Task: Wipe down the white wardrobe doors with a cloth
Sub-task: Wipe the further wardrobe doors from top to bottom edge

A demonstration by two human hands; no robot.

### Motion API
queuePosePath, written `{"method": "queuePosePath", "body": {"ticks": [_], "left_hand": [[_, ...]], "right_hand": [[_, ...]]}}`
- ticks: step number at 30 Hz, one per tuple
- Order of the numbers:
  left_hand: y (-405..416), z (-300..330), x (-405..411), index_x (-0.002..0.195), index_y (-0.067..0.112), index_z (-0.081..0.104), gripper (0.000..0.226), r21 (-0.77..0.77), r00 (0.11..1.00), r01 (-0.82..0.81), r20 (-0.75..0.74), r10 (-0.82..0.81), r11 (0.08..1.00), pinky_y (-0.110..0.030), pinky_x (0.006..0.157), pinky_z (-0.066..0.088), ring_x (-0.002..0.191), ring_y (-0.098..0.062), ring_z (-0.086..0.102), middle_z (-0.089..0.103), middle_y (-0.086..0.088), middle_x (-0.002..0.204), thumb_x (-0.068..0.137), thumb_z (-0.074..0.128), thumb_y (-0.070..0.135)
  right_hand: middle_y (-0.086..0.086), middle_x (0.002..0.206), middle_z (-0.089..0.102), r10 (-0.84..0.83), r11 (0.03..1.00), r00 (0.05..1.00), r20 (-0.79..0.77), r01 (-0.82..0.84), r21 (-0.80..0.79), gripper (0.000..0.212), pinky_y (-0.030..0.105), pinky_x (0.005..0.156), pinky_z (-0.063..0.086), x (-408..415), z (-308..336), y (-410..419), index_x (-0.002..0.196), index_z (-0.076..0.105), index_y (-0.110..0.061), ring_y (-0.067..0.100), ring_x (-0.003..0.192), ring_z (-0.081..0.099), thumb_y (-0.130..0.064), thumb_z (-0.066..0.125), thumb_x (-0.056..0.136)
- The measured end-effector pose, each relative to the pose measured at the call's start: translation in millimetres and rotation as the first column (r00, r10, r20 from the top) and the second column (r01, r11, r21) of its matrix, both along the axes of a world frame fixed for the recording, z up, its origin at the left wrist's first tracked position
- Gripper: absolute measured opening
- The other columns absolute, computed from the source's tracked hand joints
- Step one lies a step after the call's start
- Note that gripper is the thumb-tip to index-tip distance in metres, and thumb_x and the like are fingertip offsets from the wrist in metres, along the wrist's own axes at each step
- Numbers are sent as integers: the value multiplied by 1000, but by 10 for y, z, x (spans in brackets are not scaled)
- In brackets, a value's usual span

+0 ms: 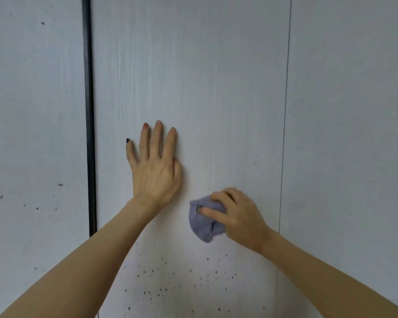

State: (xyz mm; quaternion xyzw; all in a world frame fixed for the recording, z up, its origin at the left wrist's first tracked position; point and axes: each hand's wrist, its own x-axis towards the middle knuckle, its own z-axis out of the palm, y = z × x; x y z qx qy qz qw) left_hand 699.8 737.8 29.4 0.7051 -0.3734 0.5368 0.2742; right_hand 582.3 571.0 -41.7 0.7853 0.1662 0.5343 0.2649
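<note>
A white wardrobe door [193,76] fills the middle of the view, streaked with faint vertical wipe marks. My left hand [155,166] lies flat against it with fingers spread upward, holding nothing. Lower and to the right, my right hand [237,214] presses a bunched purple-grey cloth [203,223] onto the same door. Many small dark specks [170,283] dot the door below both hands.
A dark vertical gap [89,111] separates the middle door from the left door [32,134], which carries a few dark spots. A thin seam [285,111] marks the edge of the right door [354,111].
</note>
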Motion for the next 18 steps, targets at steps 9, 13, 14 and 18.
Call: {"method": "queuePosePath", "body": {"ticks": [9, 13, 14, 18], "left_hand": [[-30, -116, 17, 138, 16, 39, 58, 54, 998, -60, -29, 62, 997, -60, 103, 20, 137, -33, 22, 32, -12, 147, 85, 24, 34], [-14, -105, 54, 138, 18, 39, 56, 58, 997, -74, -8, 74, 996, -60, 103, 22, 137, -32, 23, 33, -11, 147, 87, 27, 37], [-11, -99, 52, 138, 17, 40, 57, 61, 997, -73, -7, 74, 995, -60, 102, 23, 137, -32, 24, 34, -12, 148, 87, 27, 37], [7, -97, 30, 139, 16, 40, 58, 107, 993, -117, -3, 118, 987, -60, 101, 26, 136, -35, 28, 35, -13, 147, 88, 26, 38]], "right_hand": [[3, 110, 51, -237, 844, 921, 309, 38, 534, 34, 28, 65, 40, -290, 1259, -112, 119, 61, -24, 2, 98, 38, -30, 44, 91], [9, 109, 47, -299, 793, 881, 366, 15, 610, 44, 29, 59, 39, -159, 1007, -42, 129, 55, -23, 22, 100, 44, -11, 47, 88], [7, 106, 47, -265, 835, 899, 350, 33, 549, 45, 26, 53, 38, -115, 797, 14, 126, 58, -22, 23, 94, 45, -11, 46, 84], [4, 97, 55, -229, 947, 963, 140, 187, 262, 43, 20, 45, 37, -182, 249, -3, 117, 57, -25, 18, 82, 47, -21, 44, 77]]}}
